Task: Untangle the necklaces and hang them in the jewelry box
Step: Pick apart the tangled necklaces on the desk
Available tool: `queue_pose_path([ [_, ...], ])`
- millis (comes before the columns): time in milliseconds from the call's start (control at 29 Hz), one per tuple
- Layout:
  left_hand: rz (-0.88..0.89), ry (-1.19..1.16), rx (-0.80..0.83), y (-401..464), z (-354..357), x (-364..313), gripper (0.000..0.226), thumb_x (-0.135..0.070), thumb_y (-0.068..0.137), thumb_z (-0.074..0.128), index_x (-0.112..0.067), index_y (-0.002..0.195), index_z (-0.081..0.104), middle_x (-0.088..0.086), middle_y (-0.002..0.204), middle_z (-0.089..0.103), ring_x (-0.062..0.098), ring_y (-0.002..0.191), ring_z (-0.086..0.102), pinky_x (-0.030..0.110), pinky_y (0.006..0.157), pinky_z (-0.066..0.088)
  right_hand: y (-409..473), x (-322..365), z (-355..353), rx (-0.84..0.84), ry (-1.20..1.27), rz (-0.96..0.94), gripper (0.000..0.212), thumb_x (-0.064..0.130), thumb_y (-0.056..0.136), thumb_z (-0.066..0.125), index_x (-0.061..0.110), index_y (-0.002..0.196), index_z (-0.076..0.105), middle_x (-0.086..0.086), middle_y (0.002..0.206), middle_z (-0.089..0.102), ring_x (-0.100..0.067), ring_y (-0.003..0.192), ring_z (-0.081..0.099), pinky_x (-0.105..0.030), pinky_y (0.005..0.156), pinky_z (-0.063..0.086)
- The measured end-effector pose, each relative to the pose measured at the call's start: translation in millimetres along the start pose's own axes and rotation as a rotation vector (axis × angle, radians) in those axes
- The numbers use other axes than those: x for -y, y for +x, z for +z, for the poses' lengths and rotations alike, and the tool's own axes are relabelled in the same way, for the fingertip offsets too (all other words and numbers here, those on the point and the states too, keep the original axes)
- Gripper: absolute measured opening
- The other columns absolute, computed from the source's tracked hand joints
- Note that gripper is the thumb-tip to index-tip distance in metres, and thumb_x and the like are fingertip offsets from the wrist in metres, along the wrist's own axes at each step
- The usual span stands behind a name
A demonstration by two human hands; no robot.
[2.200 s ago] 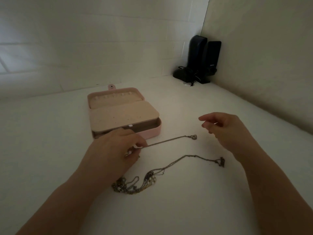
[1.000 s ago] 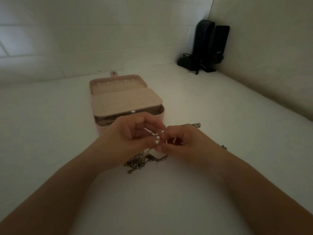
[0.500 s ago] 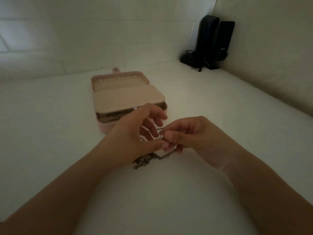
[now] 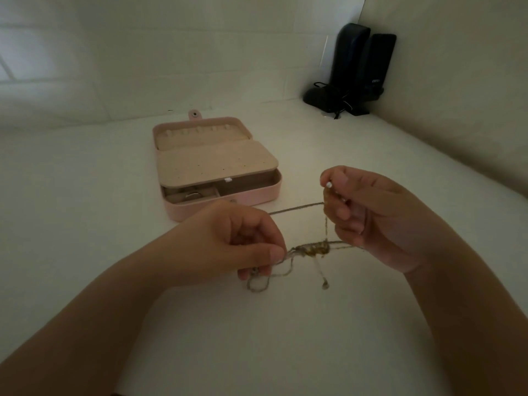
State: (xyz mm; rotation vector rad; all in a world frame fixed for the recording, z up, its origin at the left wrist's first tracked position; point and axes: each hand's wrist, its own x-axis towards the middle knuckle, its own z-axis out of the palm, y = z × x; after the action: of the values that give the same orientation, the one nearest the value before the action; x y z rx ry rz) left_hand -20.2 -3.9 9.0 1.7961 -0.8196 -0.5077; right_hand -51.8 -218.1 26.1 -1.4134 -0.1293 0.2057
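Note:
A tangle of thin chain necklaces [image 4: 313,249] is stretched in the air between my two hands, just above the white surface. My left hand [image 4: 237,238] pinches the chains at the left end, with loose loops hanging below its fingers. My right hand [image 4: 368,212] is raised a little higher and pinches a strand at its fingertips; one chain runs from it back to the left hand. A beaded knot sits in the middle and a short end dangles from it. The pink jewelry box [image 4: 217,167] lies open behind my left hand, with a row of hooks in its lid.
Two black speakers [image 4: 363,70] with cables stand in the far right corner against the walls. A wall runs along the right side. The box's lower tray holds a ring-like item [image 4: 194,194]. White surface spreads around and in front of my arms.
My hands met over the necklaces, took hold, then pulled apart. The tangle has been lifted off the surface and stretched between them, and the right hand has moved up and right.

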Motion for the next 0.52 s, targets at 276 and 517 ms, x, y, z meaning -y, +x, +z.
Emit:
queue_pose_path([
  [276,-0.013,-0.15,0.191,-2.2,1.1,2.9,0.006,-0.024,0.076,0.065,-0.024,0.082,0.065,0.001,0.073,0.071,0.015,0.067,0.068,0.021,0.065,0.052,1.4,-3.0,-0.9,0.045,-0.102,0.048,0.015,0.026,0.089,0.048,0.013,0.087,0.057,-0.007,0.082,0.067,-0.006,0.04,0.035,-0.013,0.032,0.024],
  [517,-0.093,-0.167,-0.045,5.2,5.2,1.6,0.016,-0.019,0.077,0.059,-0.015,0.093,0.058,0.001,0.083,0.07,0.023,0.063,0.07,0.03,0.052,0.055,3.8,-8.2,7.9,0.165,0.024,0.018,0.016,0.026,0.087,0.047,0.014,0.088,0.058,-0.006,0.087,0.065,-0.006,0.04,0.036,-0.012,0.033,0.024],
])
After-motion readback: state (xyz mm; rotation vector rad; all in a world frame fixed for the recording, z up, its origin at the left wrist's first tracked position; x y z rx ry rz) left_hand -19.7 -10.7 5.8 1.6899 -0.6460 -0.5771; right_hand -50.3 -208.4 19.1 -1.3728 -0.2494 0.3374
